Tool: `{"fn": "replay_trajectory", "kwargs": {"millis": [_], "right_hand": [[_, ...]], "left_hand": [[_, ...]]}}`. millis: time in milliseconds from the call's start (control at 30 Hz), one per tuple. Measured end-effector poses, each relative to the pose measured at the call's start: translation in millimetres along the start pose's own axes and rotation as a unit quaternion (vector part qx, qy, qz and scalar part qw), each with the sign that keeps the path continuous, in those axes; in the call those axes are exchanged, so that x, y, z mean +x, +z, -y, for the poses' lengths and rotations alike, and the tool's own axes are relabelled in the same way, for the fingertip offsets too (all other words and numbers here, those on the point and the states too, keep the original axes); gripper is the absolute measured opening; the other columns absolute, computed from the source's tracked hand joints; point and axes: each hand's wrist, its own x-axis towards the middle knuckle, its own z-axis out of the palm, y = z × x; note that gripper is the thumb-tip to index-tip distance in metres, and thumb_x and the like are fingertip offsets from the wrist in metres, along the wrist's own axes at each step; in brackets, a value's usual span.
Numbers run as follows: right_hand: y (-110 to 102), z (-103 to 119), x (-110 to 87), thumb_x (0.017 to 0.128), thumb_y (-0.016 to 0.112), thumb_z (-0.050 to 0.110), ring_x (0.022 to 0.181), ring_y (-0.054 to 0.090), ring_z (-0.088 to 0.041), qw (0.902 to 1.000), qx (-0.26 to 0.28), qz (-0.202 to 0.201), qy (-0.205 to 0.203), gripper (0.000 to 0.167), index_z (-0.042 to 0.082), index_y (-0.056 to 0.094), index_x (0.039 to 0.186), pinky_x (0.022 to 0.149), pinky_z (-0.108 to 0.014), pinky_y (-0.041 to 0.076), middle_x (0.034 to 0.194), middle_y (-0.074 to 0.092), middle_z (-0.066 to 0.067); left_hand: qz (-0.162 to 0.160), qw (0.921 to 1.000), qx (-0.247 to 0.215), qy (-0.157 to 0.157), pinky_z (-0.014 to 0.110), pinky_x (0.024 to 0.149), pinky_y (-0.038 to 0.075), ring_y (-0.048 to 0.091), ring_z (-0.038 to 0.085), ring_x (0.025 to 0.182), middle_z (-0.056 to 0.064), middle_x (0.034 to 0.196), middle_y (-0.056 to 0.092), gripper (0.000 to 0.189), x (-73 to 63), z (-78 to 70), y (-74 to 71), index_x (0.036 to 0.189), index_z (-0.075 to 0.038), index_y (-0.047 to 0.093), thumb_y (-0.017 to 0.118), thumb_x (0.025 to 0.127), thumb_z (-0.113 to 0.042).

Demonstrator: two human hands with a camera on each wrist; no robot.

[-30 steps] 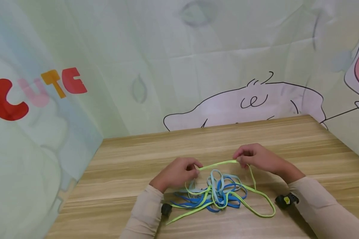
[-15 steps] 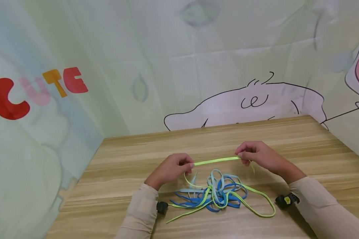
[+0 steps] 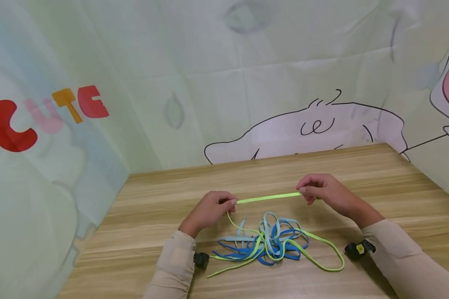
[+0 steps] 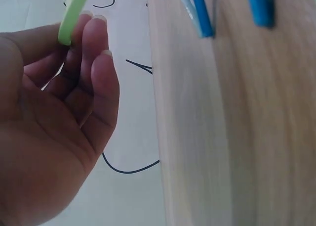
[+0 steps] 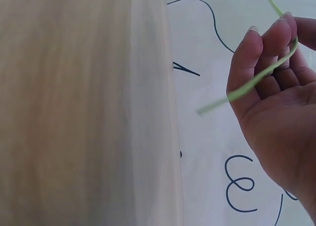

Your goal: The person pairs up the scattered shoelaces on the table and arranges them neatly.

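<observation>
You're pinching the green lace with your left hand and, near its loose end, your right hand; it's running straight between them, while the blue laces are lying tangled on the table below both hands.

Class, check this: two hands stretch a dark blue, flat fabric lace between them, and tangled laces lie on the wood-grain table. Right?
Only the colour is wrong: the head view shows a neon yellow-green, flat fabric lace stretched between the left hand and the right hand. The rest stands.
</observation>
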Motion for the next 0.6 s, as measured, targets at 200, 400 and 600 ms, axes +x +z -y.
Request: {"fn": "replay_trajectory", "kwargs": {"millis": [200, 400, 600], "right_hand": [[-0.9, -1.0, -0.6, 0.101, 0.060, 0.018, 0.077, 0.062, -0.026, 0.9999, -0.001, -0.011, -0.007, 0.024, -0.005, 0.065, 0.108, 0.073, -0.037, 0.055, 0.087, 0.060, -0.015], [-2.7, 1.4, -1.6, 0.101, 0.061, 0.020, 0.078, 0.063, -0.029, 0.9997, -0.002, -0.023, -0.005, 0.021, 0.000, 0.066, 0.108, 0.076, -0.040, 0.052, 0.086, 0.059, -0.014], [-4.3, 1.9, -1.9, 0.101, 0.061, 0.020, 0.079, 0.063, -0.030, 0.9997, -0.004, -0.025, -0.003, 0.021, 0.001, 0.066, 0.109, 0.077, -0.041, 0.052, 0.087, 0.059, -0.014]], "left_hand": [[-0.016, 0.9987, -0.048, -0.003, 0.034, 0.072, 0.053, 0.068, 0.024, 0.080, 0.008, 0.089, 0.071, 0.016, 1.0, 2.4, 1.4, 0.111, -0.003, 0.069, 0.056, 0.102, -0.006], [-0.077, 0.9905, -0.113, -0.016, 0.038, 0.073, 0.055, 0.068, 0.023, 0.078, 0.006, 0.085, 0.069, 0.015, 2.1, 2.4, 0.3, 0.110, -0.004, 0.068, 0.058, 0.102, -0.010], [-0.103, 0.9836, -0.145, -0.031, 0.041, 0.072, 0.054, 0.068, 0.023, 0.079, 0.008, 0.084, 0.068, 0.018, 2.5, 4.8, -2.9, 0.112, -0.004, 0.068, 0.060, 0.102, -0.016]]}}
